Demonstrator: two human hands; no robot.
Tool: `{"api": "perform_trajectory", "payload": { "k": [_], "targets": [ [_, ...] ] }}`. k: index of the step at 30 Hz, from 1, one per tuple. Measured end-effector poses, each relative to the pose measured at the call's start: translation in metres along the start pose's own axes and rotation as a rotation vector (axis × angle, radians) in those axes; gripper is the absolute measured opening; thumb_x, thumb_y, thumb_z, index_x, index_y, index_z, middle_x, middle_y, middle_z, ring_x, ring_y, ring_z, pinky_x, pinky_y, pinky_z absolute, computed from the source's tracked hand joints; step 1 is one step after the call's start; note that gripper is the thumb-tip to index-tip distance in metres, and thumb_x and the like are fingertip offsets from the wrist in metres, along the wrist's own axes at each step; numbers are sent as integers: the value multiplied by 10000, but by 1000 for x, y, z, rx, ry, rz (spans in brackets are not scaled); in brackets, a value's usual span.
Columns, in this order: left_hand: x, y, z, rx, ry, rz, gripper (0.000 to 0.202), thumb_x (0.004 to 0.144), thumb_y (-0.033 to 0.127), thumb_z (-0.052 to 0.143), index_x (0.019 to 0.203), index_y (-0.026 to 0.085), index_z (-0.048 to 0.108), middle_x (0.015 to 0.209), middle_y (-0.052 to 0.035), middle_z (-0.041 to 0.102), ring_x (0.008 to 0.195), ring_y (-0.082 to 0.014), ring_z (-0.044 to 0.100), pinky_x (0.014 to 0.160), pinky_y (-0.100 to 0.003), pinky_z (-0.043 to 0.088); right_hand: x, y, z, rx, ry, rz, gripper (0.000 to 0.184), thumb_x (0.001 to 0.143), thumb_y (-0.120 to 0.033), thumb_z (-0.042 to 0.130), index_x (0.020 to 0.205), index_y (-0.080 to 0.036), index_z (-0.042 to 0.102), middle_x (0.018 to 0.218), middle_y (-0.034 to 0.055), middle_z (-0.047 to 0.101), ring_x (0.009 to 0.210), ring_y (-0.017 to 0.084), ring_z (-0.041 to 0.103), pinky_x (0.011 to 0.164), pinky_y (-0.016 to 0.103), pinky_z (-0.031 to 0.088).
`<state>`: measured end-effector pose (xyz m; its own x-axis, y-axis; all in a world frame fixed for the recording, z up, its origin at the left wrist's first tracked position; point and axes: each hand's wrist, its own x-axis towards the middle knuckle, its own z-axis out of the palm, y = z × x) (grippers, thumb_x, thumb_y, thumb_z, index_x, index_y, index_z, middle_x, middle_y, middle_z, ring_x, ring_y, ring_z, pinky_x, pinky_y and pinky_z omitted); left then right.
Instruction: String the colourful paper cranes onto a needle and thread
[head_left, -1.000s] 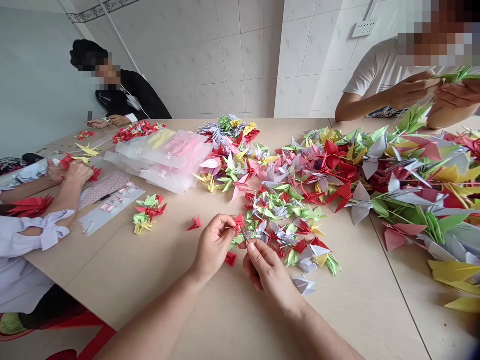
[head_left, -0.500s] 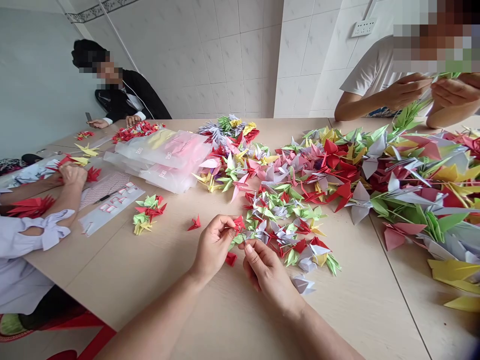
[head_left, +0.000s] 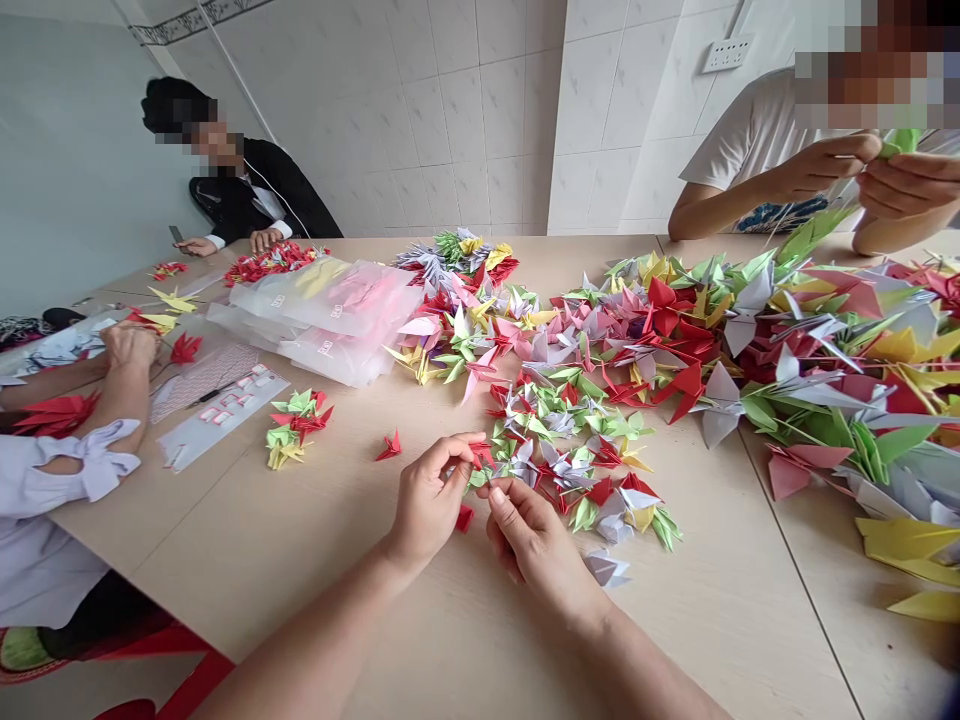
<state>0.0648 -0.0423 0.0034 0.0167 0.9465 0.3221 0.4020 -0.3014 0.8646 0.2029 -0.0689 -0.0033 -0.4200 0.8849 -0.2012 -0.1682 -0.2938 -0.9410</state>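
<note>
Near the middle of the table, my left hand (head_left: 430, 505) is closed, its thumb and fingertips pinching a small red origami crane (head_left: 482, 456). Just to the right, my right hand (head_left: 536, 540) pinches something thin and dark between thumb and forefinger, too small to name. The two hands' fingertips are close together. Part of another red folded paper piece (head_left: 464, 518) shows on the table between them. A lone red paper crane (head_left: 389, 446) lies to the left. Beyond my right hand is a spread of small green, grey and red cranes (head_left: 562, 420), with a grey crane (head_left: 606, 567) nearest me.
Large paper cranes (head_left: 825, 370) heap up along the right. Plastic bags (head_left: 322, 310) lie at the back left, near a small crane cluster (head_left: 300, 425) and a clear sheet with a pen (head_left: 225, 415). Three other people sit around the table (head_left: 360, 640), some handling folded paper.
My hands have barely moved; the red crane in my left fingers has shifted slightly down and right. At the right, the co-worker's hands and green paper have changed position.
</note>
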Motion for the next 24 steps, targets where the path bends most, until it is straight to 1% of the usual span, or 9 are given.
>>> {"api": "perform_trajectory", "payload": {
  "k": [3,5,8,10,15,19,24],
  "targets": [
    [-1,-3,1,36,7,17,80,847,151,470,818,187,534,1056,-64,628,983,-167,592,822,-275,468,-1,2,2,-4,21,-5,293,898,-481,392,885,-190,427,537,-83,418,356,34,308,340,163,212],
    [-1,-4,0,57,31,9,76,841,148,475,832,189,538,1027,-52,625,947,-157,599,809,-262,468,-1,2,3,-2,39,-15,283,899,-480,390,885,-198,410,531,-90,409,354,36,311,342,162,218],
    [0,-4,-1,58,66,-18,60,830,149,489,833,190,533,970,-33,613,851,-134,606,751,-237,472,0,1,1,9,77,-17,279,903,-486,374,873,-209,389,539,-92,414,343,34,309,338,164,212],
    [0,-3,-1,36,59,-44,44,823,155,498,813,188,526,938,-24,608,808,-125,599,712,-223,468,0,1,0,14,89,-14,278,905,-487,368,867,-212,386,544,-91,417,338,34,306,336,169,203],
    [1,-1,0,-34,33,-134,25,825,210,518,821,185,517,814,-4,602,712,-112,570,633,-206,447,-1,1,0,-3,53,-59,251,906,-458,393,901,-207,404,519,-97,389,368,46,300,366,178,220],
    [4,-1,0,-147,17,-194,85,813,257,555,845,184,524,779,6,591,721,-110,564,653,-206,451,-1,2,1,-9,58,-96,244,902,-437,417,874,-195,434,538,-84,384,422,57,320,404,185,260],
    [7,-1,0,-259,3,-263,153,803,279,574,925,187,564,853,-12,624,776,-121,581,710,-230,469,-1,3,0,-16,74,-124,255,894,-428,440,832,-182,462,624,-50,446,474,60,363,432,193,290]
  ]
}}
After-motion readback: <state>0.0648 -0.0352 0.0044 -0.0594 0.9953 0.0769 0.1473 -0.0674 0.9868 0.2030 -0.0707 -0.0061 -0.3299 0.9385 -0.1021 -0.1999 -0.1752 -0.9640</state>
